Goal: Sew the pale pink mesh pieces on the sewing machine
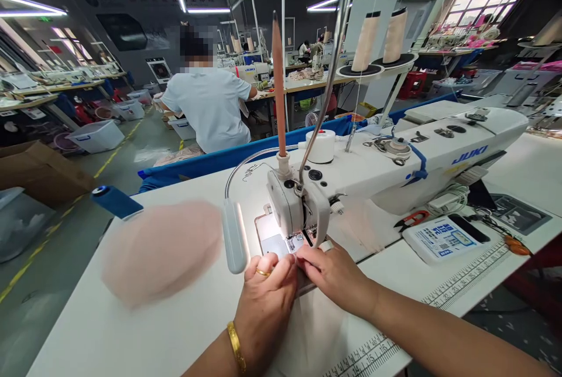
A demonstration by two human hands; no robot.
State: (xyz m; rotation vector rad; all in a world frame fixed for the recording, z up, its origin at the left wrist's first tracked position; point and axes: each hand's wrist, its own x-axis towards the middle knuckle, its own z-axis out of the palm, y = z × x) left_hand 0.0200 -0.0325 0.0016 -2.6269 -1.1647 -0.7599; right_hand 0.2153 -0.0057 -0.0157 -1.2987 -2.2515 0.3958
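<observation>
At the front of a white JUKI sewing machine [439, 148], my two hands meet just before the needle area and presser foot [295, 241]. My left hand [267, 295], wearing a ring and a gold bracelet, has its fingers curled in a pinch on thin, sheer pale fabric [318, 327]. From the other side my right hand [336, 274] pinches the same fabric close to the foot, its index finger banded in white. The fabric hangs down toward me below the hands. Its edge at the fingertips is mostly hidden.
A blurred pink fabric piece [162, 251] lies on the left of the table, near a blue thread cone [116, 201]. A lamp [235, 236] hangs left of the needle. Red-handled snips [413, 220] and a white box [445, 239] lie right. A person [206, 102] sits beyond.
</observation>
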